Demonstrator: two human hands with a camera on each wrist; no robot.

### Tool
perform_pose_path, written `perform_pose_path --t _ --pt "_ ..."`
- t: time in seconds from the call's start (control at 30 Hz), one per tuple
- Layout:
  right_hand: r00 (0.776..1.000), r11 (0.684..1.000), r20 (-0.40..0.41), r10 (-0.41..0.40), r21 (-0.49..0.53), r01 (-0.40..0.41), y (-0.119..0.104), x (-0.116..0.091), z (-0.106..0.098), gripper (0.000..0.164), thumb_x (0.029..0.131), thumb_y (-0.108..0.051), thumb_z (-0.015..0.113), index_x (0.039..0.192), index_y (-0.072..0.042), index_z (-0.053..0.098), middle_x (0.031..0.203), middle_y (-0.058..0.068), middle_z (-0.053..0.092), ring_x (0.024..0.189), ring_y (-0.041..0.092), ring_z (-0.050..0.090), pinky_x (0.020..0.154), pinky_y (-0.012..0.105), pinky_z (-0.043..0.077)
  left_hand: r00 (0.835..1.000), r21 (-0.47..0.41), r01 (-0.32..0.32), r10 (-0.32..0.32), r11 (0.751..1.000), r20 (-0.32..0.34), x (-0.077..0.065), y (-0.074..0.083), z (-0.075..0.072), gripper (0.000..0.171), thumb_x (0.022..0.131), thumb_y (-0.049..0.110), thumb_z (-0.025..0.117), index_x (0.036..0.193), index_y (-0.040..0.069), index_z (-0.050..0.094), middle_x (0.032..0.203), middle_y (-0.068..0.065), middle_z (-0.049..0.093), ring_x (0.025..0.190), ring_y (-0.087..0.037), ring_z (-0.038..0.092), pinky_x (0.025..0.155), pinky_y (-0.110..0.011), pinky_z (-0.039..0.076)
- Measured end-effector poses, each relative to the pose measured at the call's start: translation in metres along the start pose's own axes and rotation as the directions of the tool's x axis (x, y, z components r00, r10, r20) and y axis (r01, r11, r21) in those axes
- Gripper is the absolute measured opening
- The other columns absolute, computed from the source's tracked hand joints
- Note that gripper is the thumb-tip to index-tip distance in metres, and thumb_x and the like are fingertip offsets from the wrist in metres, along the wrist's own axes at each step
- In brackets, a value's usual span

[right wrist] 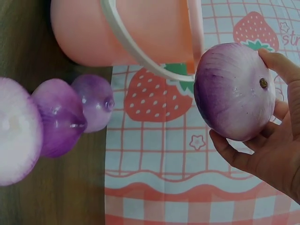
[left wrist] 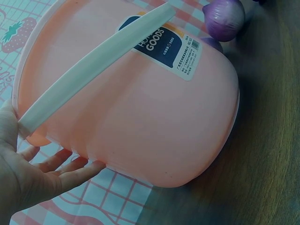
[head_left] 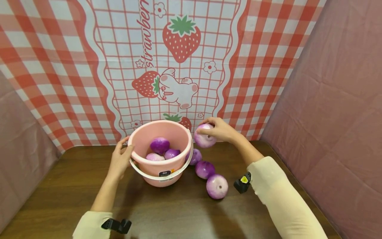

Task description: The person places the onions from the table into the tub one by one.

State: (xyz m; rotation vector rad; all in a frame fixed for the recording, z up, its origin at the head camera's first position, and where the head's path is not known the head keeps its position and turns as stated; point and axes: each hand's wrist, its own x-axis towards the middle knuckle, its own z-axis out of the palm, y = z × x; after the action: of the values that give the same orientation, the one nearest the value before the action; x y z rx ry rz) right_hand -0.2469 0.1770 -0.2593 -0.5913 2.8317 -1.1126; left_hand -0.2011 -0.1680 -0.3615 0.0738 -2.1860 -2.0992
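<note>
A pink bucket (head_left: 162,171) with a white handle (left wrist: 93,70) stands upright on the wooden table. My left hand (head_left: 120,159) holds its left side, thumb at the rim and fingers against the outer wall (left wrist: 70,173). Inside the bucket lie a dark purple onion (head_left: 159,145), a second purple onion (head_left: 172,153) and a paler onion (head_left: 155,157). Raised to the right of the bucket, near rim height, is a white-and-purple onion (right wrist: 236,91) that my right hand (head_left: 219,130) grips between thumb and fingers, its root spot showing.
Right of the bucket, a line of onions runs toward me on the table (head_left: 179,215): a light purple onion (head_left: 195,157), a darker onion (head_left: 205,169) and a pale onion (head_left: 217,187). A strawberry-print cloth (head_left: 182,43) hangs behind, with a pink curtain (head_left: 322,99) at the right.
</note>
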Motion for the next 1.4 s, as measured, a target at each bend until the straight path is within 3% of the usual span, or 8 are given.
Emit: perform_pose_path --t 0.47,1.0,1.4 --pt "0.999 0.996 -0.043 -0.034 0.076 0.037 -0.013 0.009 0.01 0.042 0.082 -0.036 0.069 0.114 -0.011 0.063 0.112 0.01 0.063 0.098 0.022 0.059 0.079 0.029 0.054 1.0 -0.014 0.006 -0.006 1.0 0.005 0.0 0.001 0.0 0.054 0.097 0.023 0.045 0.148 0.018 0.026 0.134 -0.033 0.043 0.069 -0.001 0.061 0.062 -0.022 0.06" --pt "0.992 0.992 -0.11 -0.059 0.108 0.071 -0.017 0.018 0.018 0.045 0.082 -0.039 0.068 0.116 -0.011 0.061 0.109 0.01 0.063 0.094 0.021 0.06 0.072 0.028 0.057 1.0 -0.012 0.009 -0.009 1.0 0.004 0.0 0.001 0.0 0.054 0.098 0.022 0.044 0.148 0.018 0.025 0.133 -0.033 0.043 0.066 0.001 0.06 0.063 -0.023 0.061" --pt "0.992 0.986 -0.107 -0.071 0.143 0.086 -0.029 0.025 0.03 0.043 0.081 -0.04 0.068 0.115 -0.015 0.062 0.111 0.008 0.063 0.096 0.021 0.06 0.075 0.03 0.057 1.0 -0.015 -0.001 0.002 1.0 0.001 0.001 -0.001 0.0 0.054 0.098 0.023 0.045 0.148 0.017 0.026 0.133 -0.033 0.043 0.067 0.0 0.061 0.062 -0.023 0.061"
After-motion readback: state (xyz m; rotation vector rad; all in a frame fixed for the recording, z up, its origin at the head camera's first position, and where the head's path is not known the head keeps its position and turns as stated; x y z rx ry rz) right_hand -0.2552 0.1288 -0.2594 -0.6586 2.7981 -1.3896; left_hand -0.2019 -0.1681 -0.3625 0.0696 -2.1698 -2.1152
